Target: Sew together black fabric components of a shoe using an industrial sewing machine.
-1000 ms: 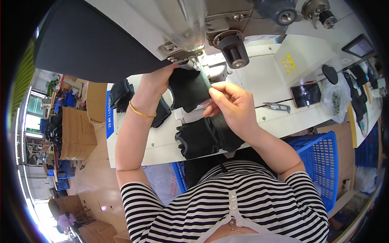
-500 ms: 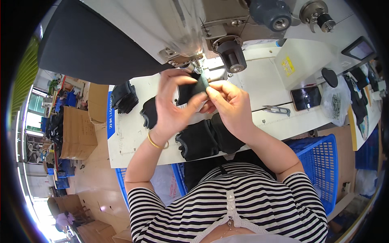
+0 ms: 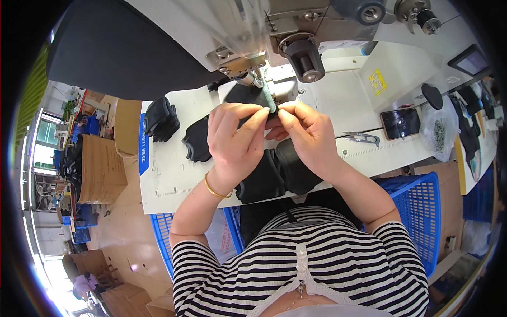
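Head view: where's the black cloth pc?
– Up by the sewing machine foot; can't tell if it's under. L hand & R hand each pinch its near edge, thumb to finger, by the green-gray strip.
– Heavy?
– Prob. light, soft & bendy, a bit thick. Shouldn't slip or break much. Best hold = edge, both sides of the strip, fingertips away from the foot.
– What's around it?
– White table, w/ more black pcs near the person, snips & phone to the right.
– & the rm?
– Blue baskets lower down, brown boxes off left.
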Available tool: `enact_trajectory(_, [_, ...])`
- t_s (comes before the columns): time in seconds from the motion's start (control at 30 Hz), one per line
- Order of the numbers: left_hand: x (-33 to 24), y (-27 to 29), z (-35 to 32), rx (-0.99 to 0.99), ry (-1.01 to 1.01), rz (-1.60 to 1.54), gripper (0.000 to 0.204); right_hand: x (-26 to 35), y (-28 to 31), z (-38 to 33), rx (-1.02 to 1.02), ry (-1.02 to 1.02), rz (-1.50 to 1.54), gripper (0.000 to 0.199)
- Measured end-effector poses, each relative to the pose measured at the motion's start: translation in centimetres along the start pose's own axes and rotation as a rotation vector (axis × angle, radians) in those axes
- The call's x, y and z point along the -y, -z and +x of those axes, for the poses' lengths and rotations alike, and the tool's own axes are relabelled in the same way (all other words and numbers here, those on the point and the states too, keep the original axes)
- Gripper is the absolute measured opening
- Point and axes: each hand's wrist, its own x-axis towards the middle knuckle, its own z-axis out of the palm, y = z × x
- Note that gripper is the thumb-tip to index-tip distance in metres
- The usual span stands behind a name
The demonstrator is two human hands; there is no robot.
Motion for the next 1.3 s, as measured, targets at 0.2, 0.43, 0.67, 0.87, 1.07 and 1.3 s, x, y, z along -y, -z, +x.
enact_trajectory(0.2, [0.4, -0.2, -0.2, -0.018, -0.221, 0.072, 0.034, 0.1, 0.3, 0.1, 0.055, 0.014, -0.033, 0.022])
enact_trajectory(0.43, [0.5, 0.0, 0.0, 0.022, -0.336, 0.161, 0.034, -0.1, 0.1, 0.3, 0.025, 0.007, 0.019, 0.02])
enact_trajectory(0.67, [0.3, 0.4, -0.4, 0.07, -0.299, 0.196, 0.033, 0.2, 0.1, 0.4, -0.01, -0.046, -0.058, 0.016])
enact_trajectory(0.87, [0.8, -0.1, -1.0, 0.009, -0.302, 0.275, 0.028, 0.2, -0.4, 0.3, -0.042, -0.019, -0.022, 0.016])
enact_trajectory(1.07, [1.0, 0.1, -0.6, -0.019, -0.344, 0.234, 0.025, 0.0, -0.8, 0.6, -0.04, -0.032, 0.031, 0.016])
enact_trajectory(1.3, [1.5, 0.1, 0.0, -0.005, -0.355, 0.229, 0.024, -0.2, -1.0, 1.3, -0.059, -0.003, 0.08, 0.017])
